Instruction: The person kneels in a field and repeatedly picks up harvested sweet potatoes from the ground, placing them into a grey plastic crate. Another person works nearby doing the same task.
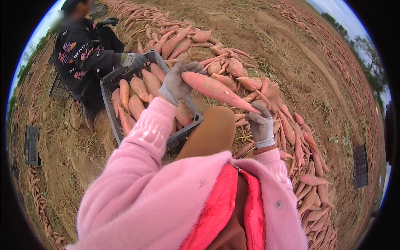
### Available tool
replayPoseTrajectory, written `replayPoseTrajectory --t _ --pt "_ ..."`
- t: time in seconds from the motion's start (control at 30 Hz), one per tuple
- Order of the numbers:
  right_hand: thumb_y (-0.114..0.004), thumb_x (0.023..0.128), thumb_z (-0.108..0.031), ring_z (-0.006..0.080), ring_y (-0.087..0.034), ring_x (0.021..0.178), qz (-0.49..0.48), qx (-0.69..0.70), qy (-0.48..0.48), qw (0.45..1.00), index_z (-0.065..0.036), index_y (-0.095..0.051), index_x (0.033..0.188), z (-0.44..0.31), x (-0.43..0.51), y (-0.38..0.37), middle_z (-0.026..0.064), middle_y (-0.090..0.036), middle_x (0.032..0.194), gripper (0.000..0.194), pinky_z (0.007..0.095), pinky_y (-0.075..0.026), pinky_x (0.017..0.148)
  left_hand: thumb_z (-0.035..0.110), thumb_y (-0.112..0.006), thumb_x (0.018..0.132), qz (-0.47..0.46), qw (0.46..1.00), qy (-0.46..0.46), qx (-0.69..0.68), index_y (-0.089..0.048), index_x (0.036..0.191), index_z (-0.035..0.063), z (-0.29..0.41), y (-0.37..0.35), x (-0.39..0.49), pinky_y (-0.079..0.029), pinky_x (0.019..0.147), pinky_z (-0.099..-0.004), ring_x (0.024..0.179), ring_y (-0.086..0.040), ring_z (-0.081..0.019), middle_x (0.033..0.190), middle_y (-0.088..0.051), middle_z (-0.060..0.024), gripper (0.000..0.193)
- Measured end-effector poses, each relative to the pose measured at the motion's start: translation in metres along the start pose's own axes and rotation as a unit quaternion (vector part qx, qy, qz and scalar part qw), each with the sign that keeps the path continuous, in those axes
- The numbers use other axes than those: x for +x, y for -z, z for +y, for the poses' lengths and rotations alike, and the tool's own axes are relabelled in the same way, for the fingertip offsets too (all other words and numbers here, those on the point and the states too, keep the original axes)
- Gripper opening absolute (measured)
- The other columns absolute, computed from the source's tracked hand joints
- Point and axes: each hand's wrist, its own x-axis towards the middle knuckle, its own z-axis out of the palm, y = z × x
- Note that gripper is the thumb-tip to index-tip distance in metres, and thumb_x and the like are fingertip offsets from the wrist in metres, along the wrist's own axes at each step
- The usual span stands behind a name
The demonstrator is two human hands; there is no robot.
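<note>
A long pink sweet potato [218, 90] is held up in front of me, its thick end towards the left and its thin tip towards the right. Fingers of my right hand [261, 125], in a grey work glove, pinch the thin tip. My left hand [178, 81], gloved likewise, is at the thick end with its fingers stretched behind it; whether they grip it is hidden. Beneath my left forearm stands a dark plastic crate [109, 106] holding several large sweet potatoes [139, 89]. Loose sweet potatoes [236, 67] lie heaped on the soil beyond my knee.
A co-worker [82, 53] crouches left of the crate, one gloved hand [136, 61] at its far rim. My bent knee [212, 128] touches the crate's near corner. The sweet potato row [312, 187] curves down the right. Other dark crates [32, 145] [360, 167] stand farther out.
</note>
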Motion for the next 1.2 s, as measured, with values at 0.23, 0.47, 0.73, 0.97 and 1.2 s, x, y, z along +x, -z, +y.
replayPoseTrajectory --t 0.23,0.47,0.73,0.97,1.2 --pt "-0.067 0.074 0.004 0.0221 -0.065 0.08 0.108 0.051 -0.022 0.993 0.004 -0.057 0.121 0.003 -0.023 0.026 0.0132 -0.065 0.097 0.048 0.0321 -0.054 0.07 0.048 -0.045 0.1 0.005 0.995 -0.015 0.096 -0.057 0.117 -0.004 -0.035 -0.036 0.047 -0.042 0.106 -0.0524 0.114 -0.057 -0.0359 0.12 -0.061 -0.0213 0.056" --pt "-0.067 0.087 -0.01 0.0121 -0.051 0.06 0.269 0.127 -0.01 0.955 -0.008 -0.059 0.091 -0.009 -0.039 0.071 0.0011 -0.057 0.072 0.008 0.0257 -0.039 0.052 0.061 -0.043 0.096 0.1 0.703 0.099 0.697 -0.063 0.081 0.0007 -0.091 -0.033 0.091 -0.043 0.037 -0.0335 0.04 -0.055 -0.0238 0.058 -0.061 -0.0123 0.065" --pt "-0.066 0.089 -0.013 0.011 -0.048 0.053 0.371 0.077 -0.022 0.925 -0.009 -0.058 0.091 0.007 -0.06 0.137 0.0006 -0.055 0.07 0.01 0.0253 -0.036 0.046 0.045 -0.044 0.098 0.001 0.267 -0.171 0.948 -0.069 0.094 0.0058 -0.164 -0.005 0.078 -0.054 0.072 -0.0493 0.08 -0.068 -0.0402 0.085 -0.067 -0.0277 0.046" --pt "-0.066 0.087 -0.012 0.0152 -0.053 0.064 0.312 -0.007 0.005 0.95 -0.013 -0.058 0.093 0.038 -0.057 0.211 -0.0005 -0.056 0.076 0.01 0.0295 -0.042 0.054 0.035 -0.054 0.097 0.067 0.843 0.148 0.512 -0.065 0.104 0.0037 -0.168 0.017 0.117 -0.041 0.047 -0.0333 0.05 -0.05 -0.0189 0.062 -0.059 -0.0037 0.034" --pt "-0.07 0.087 -0.023 0.0216 -0.064 0.083 0.404 -0.199 -0.006 0.893 -0.009 -0.061 0.113 0.008 -0.044 0.219 0.0095 -0.065 0.094 0.032 0.0327 -0.051 0.07 0.051 -0.061 0.092 0.182 0.932 0.14 0.28 -0.052 0.127 0.0071 -0.191 0.02 0.119 -0.053 0.074 -0.0348 0.078 -0.064 -0.0222 0.094 -0.067 -0.0125 0.057"
